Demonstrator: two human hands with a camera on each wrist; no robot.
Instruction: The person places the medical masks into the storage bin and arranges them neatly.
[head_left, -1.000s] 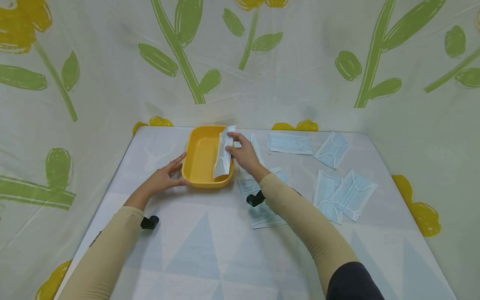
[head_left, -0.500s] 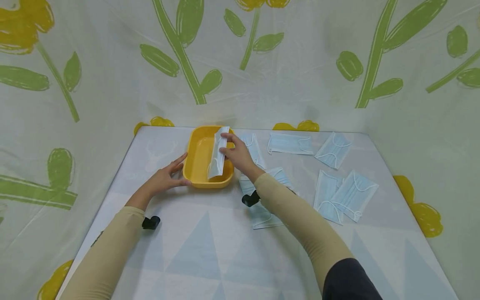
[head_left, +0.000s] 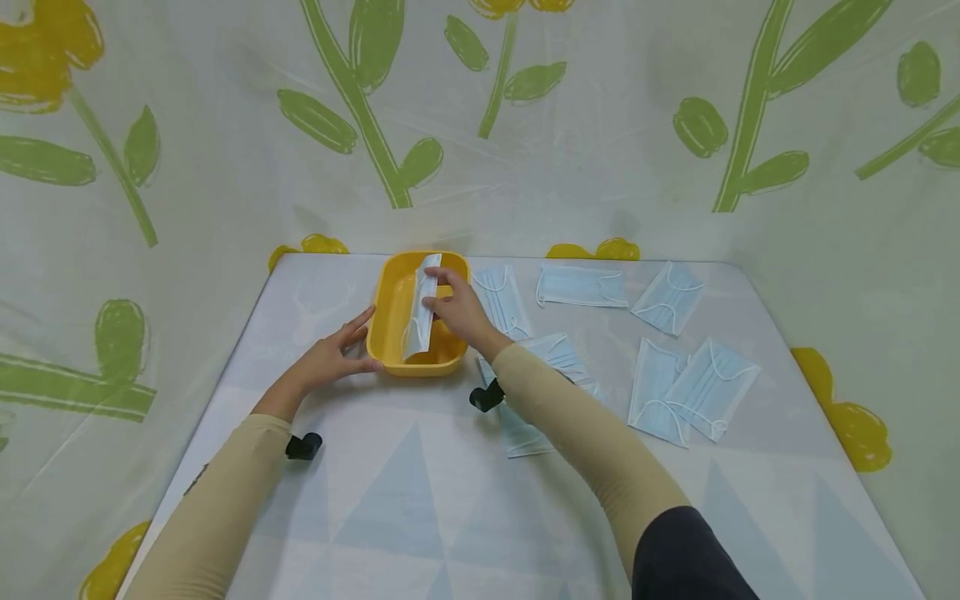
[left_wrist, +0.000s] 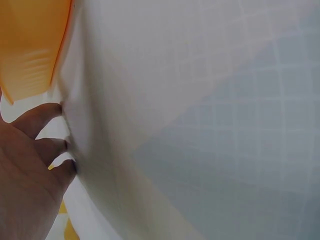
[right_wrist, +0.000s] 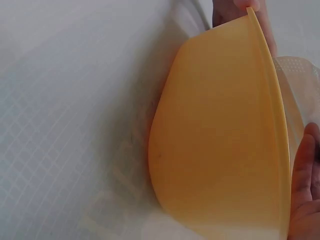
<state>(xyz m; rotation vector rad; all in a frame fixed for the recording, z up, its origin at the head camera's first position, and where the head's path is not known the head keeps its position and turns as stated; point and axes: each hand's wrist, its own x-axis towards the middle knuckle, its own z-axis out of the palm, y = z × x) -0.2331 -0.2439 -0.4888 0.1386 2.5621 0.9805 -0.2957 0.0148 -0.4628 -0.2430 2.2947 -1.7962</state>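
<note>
Right hand (head_left: 460, 307): thumb and fingers pinching mask (head_left: 422, 310) | Mask: over yellow tub (head_left: 416, 370) interior, floor contact not determinable | Left hand (head_left: 324, 363): fingers wide, touching tub's left side | Other masks (head_left: 581, 286): on table (head_left: 390, 442), right of tub

Below the grip spreads a pale table cover (head_left: 615, 550), its light-blue triangles (head_left: 393, 508) lying on the near side. Beyond rises a whitish backdrop (head_left: 600, 183) printed with green stems (head_left: 358, 108), leaves (head_left: 317, 121) and yellow flowers (head_left: 56, 50), flanking the grip left and right.
</note>
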